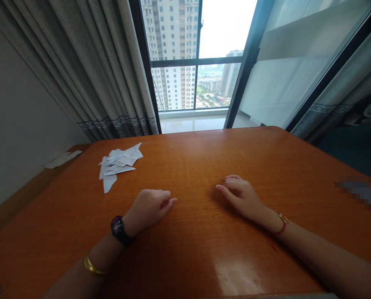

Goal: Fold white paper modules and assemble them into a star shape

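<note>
My left hand (150, 208) is over the wooden table (185, 158), its fingers curled into a loose fist and the thumb pointing right. No object shows in it. My right hand (242, 197) rests on the tabletop farther right. Its fingers are curled in, the thumb lies a little apart from them, and I see nothing held. A pile of folded white paper pieces (119, 162) lies on the table beyond my left hand, apart from it. On my left wrist are a black watch (120, 231) and a gold bangle (93, 265); a red cord bracelet (283, 224) circles the right wrist.
More pale paper strips (63, 158) lie at the left, by the wall. A blurred grey patch (364, 195) covers something at the table's right edge. Grey curtains (110, 74) and a window (197, 62) stand behind the table's far edge.
</note>
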